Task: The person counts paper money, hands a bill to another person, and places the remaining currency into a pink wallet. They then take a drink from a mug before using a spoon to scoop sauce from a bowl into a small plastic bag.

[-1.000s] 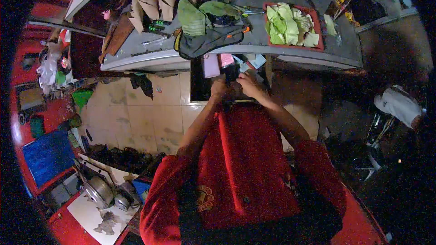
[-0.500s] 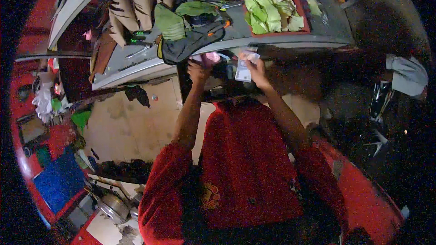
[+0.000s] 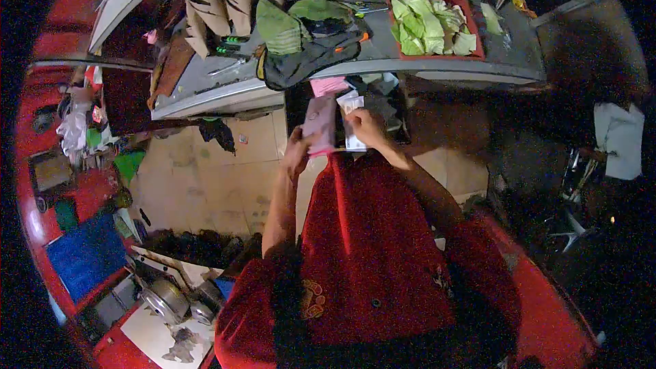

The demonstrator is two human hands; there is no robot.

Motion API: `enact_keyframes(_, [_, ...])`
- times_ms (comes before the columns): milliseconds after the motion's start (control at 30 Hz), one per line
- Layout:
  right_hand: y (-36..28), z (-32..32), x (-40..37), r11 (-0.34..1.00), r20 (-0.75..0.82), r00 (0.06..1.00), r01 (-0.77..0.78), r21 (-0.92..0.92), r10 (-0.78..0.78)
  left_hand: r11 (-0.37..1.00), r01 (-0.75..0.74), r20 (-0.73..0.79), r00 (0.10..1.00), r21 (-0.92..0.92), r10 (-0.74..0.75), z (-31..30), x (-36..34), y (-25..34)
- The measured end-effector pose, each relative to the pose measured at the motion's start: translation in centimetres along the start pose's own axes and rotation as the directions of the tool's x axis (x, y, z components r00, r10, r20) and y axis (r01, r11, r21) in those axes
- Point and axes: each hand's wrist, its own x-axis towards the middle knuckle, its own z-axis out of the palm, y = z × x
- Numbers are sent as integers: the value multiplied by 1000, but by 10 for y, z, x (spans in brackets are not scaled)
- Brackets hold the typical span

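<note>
Left hand (image 3: 295, 153) gripping mauve case (image 3: 322, 117), flat, rectangular, pinkish lower edge, frame center; right hand (image 3: 367, 128) pinching pale printed paper (image 3: 352, 104), whitish, just right of case.

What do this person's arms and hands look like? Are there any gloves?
No gloves: the left hand and right hand are both bare, and no watch shows. The left sleeve and right sleeve are red and loose, leaving the forearms bare. They belong to a red shirt with a yellowish emblem. Rings are too small to tell.
</note>
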Motion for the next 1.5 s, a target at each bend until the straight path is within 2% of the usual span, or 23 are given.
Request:
enact_keyframes(33, [-16, -1, -2, 995, 76, 996, -62, 79, 56, 986, -35, -25, 999, 161, 40, 20, -25, 13])
enact_keyframes(67, [-23, 2, -3, 996, 83, 995, -57, 75, 51, 955, -279, 40, 960, 104, 276, 18, -21, -11])
enact_keyframes(133, [-35, 8, -8, 985, 103, 980, -161, -69, 168, 673, -534, 192, 835, 512, 516, 27, -34, -10])
enact_keyframes(167, [-41, 10, -16, 985, 108, 980, -157, -74, 164, 396, -556, 277, 772, 731, 572, 39, -48, 4])
enact_keyframes(233, [-63, 8, -31, 971, -12, 971, -238, -23, 238, 223, -568, 365, 734, 792, 573, 46, -49, -1])
enact_keyframes(267, [-68, -3, -23, 930, 226, 953, -258, 262, 200, 41, -566, 455, 701, 823, 549, 48, -50, -1])
enact_keyframes(300, [-49, 2, -18, 933, 230, 953, -253, 257, 196, 42, -564, 450, 699, 824, 555, 48, -52, 3])
enact_keyframes(367, [5, 21, -12, 796, 115, 933, -352, 492, 342, 545, -563, 175, 778, 621, 604, 47, -58, 14])
enact_keyframes(433, [-2, 2, -22, 677, 158, 965, -260, 689, 210, 621, -543, 133, 803, 565, 581, 19, -33, -4])
enact_keyframes(500, [-30, -27, -27, 768, 224, 962, -260, 585, 154, 633, -332, 9, 890, 699, 457, 7, -25, -6])
enact_keyframes(533, [-47, -37, -30, 745, 257, 962, -235, 624, 89, 821, -164, -31, 976, 546, 215, 12, -28, 4])
enact_keyframes(633, [-47, -46, -28, 760, 358, 933, -264, 594, 44, 855, -482, 77, 876, 190, 477, 35, -20, -9])
enact_keyframes(700, [-45, -55, -26, 729, 349, 935, -278, 625, 57, 838, -497, 83, 867, 226, 492, 36, -14, -13])
enact_keyframes(767, [-46, -71, -21, 712, 384, 922, -296, 637, 40, 995, -94, 60, 994, 39, 91, 27, -5, -22])
enact_keyframes(833, [-32, -76, -16, 762, 300, 952, -243, 601, 66, 995, -73, 65, 995, -73, 78, 39, -20, -9])
enact_keyframes(967, [-31, -77, -15, 995, 93, 996, -1, 103, -9, 993, -101, 35, 994, -53, 103, 32, -14, -20])
enact_keyframes(1033, [-68, -76, -23, 990, -411, 902, 97, -105, -132, 987, -112, 25, 993, -119, 116, 42, -23, -10])
enact_keyframes(1067, [-71, -79, -25, 989, -471, 876, 35, -144, -100, 986, -113, 21, 993, -124, 116, 42, -24, -11])
enact_keyframes(1233, [-108, -68, -20, 920, -501, 789, 391, -39, -357, 974, -221, 10, 975, 46, 221, 51, -31, -8])
enact_keyframes(1300, [-83, -43, -12, 927, -451, 842, 367, 78, -296, 982, -189, 4, 982, 21, 189, 52, -29, -9])
enact_keyframes(1333, [-58, -32, -7, 877, -236, 956, 259, 403, -174, 980, -196, -4, 981, 36, 196, 47, -24, -17])
enact_keyframes(1433, [-49, -29, -10, 903, 216, 972, -172, 394, 91, 979, -202, -14, 979, 30, 202, 45, -24, -21])
enact_keyframes(1500, [-60, -20, -15, 870, 43, 999, -33, 492, 13, 979, -204, -20, 979, 6, 204, 45, -27, -19])
